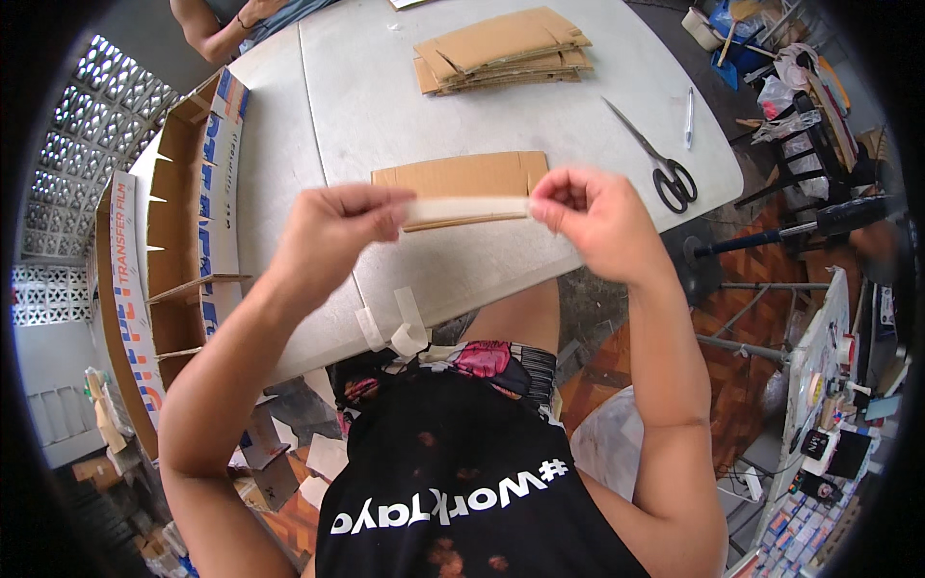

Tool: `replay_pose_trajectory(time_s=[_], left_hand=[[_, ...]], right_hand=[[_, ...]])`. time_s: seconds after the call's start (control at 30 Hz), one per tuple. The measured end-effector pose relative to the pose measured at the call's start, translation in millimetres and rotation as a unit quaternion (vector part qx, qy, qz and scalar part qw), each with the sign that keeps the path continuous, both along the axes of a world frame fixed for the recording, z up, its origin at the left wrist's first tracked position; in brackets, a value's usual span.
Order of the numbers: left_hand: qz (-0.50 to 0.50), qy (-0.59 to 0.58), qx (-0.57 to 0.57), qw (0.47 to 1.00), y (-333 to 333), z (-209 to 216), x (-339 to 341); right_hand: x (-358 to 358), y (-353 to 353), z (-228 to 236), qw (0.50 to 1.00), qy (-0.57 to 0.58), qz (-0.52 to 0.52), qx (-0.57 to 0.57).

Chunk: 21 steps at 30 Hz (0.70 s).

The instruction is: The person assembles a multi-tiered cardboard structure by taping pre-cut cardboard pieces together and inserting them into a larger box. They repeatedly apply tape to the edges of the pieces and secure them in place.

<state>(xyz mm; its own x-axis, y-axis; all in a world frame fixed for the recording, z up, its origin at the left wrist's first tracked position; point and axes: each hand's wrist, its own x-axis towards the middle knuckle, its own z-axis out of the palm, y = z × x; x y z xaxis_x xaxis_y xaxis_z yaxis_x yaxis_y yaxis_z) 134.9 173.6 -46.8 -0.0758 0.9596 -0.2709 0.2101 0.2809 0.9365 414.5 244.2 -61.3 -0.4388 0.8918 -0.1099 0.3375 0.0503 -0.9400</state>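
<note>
A strip of whitish tape (467, 208) is stretched between my two hands, slightly smeared by motion. My left hand (352, 217) pinches its left end, and my right hand (583, 207) pinches the right end. Just beyond and beneath the strip, a cut cardboard piece (458, 173) with notches lies flat on the white table (462, 255). Its near edge shows below the tape. Along the table's front edge hang several torn strips of tape (407, 308), left of the middle.
A stack of notched cardboard pieces (501, 48) sits at the far side. Black-handled scissors (660, 164) and a pen (689, 118) lie to the right. At left stands a long cardboard box with dividers (178, 193). Another person's arm (207, 29) shows at the far left.
</note>
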Motion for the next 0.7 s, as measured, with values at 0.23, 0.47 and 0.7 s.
replay_pose_trajectory(time_s=[0.23,0.47,0.7], left_hand=[[0.026,0.027,-0.046,0.998,16,2,-12],[0.016,0.110,-0.050,0.993,12,-8,-9],[0.003,0.216,-0.056,0.975,12,-5,5]], right_hand=[[-9,26,0,0.999,-0.019,0.002,-0.028],[-18,20,-9,0.995,-0.098,-0.006,0.002],[-22,15,0,0.982,-0.187,-0.017,0.018]])
